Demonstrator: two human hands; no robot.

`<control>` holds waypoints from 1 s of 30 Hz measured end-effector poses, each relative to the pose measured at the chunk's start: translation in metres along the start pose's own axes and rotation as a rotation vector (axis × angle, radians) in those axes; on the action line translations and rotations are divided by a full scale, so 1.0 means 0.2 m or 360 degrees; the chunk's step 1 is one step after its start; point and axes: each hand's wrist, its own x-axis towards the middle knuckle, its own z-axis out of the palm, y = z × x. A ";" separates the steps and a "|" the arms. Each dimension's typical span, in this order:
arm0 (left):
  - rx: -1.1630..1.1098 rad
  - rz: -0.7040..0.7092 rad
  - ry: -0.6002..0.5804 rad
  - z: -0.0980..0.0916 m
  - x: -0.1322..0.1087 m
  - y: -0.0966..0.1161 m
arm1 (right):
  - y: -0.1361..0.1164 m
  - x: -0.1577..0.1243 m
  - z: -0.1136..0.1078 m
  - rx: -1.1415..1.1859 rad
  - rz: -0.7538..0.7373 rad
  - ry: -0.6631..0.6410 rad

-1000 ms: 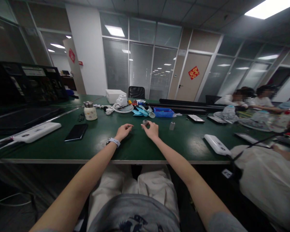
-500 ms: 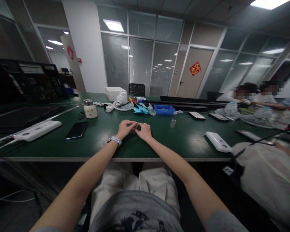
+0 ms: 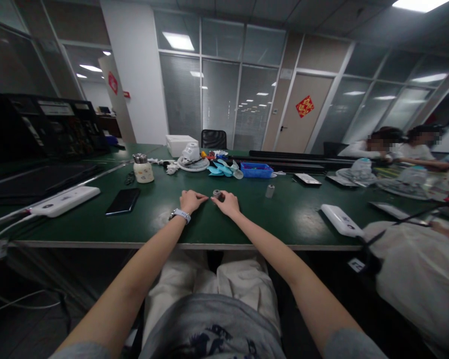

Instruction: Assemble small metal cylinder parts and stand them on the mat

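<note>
My right hand (image 3: 229, 204) grips a small grey metal cylinder (image 3: 217, 193) between thumb and fingers, just above the table or resting on it; I cannot tell which. The cylinder's round top shows, while its lower part is covered by my fingers. Just to its left, my left hand (image 3: 191, 201) has thumb and forefinger pinched together, pointing at the cylinder with a small gap between the hands. Whatever is in that pinch is too small to make out. A second grey metal cylinder (image 3: 270, 191), with a thin tip on top, stands upright to the right of my right hand.
On the green table (image 3: 194, 232) lie a black phone (image 3: 123, 201), a white power strip (image 3: 65, 201) and a white device (image 3: 342, 220). Farther back are a patterned jar (image 3: 144, 172), a white fan grille (image 3: 193, 164) and a blue tray (image 3: 256, 170). Other people sit at the right.
My hands, which met around the small part, have moved apart. The cylinder now shows in my right hand, and my left hand has drawn back a little to the left.
</note>
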 end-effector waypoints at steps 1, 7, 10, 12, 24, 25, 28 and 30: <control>0.0010 0.0010 0.0000 0.00 0.00 0.00 | 0.01 0.00 0.01 0.0051 0.0011 0.0009; -0.0002 -0.0061 0.0150 0.01 0.01 0.00 | 0.04 0.04 0.04 0.0584 0.0181 -0.0015; -0.0049 -0.0143 0.0179 0.01 0.02 0.00 | 0.06 0.07 0.01 0.1010 0.0387 -0.0061; -0.0066 -0.0153 0.0171 0.02 0.03 0.00 | 0.06 0.08 -0.02 0.1390 0.0561 -0.0121; -0.0155 -0.0104 0.0171 0.02 0.03 -0.01 | 0.06 0.08 -0.15 0.2407 0.1052 -0.0464; -0.0159 -0.0103 0.0168 0.02 0.03 -0.01 | 0.06 0.08 -0.15 0.2403 0.1063 -0.0458; -0.0162 -0.0111 0.0154 0.02 0.03 -0.01 | 0.06 0.08 -0.15 0.2374 0.1077 -0.0436; -0.0157 -0.0112 0.0143 0.02 0.03 -0.01 | 0.06 0.09 -0.15 0.2342 0.1071 -0.0430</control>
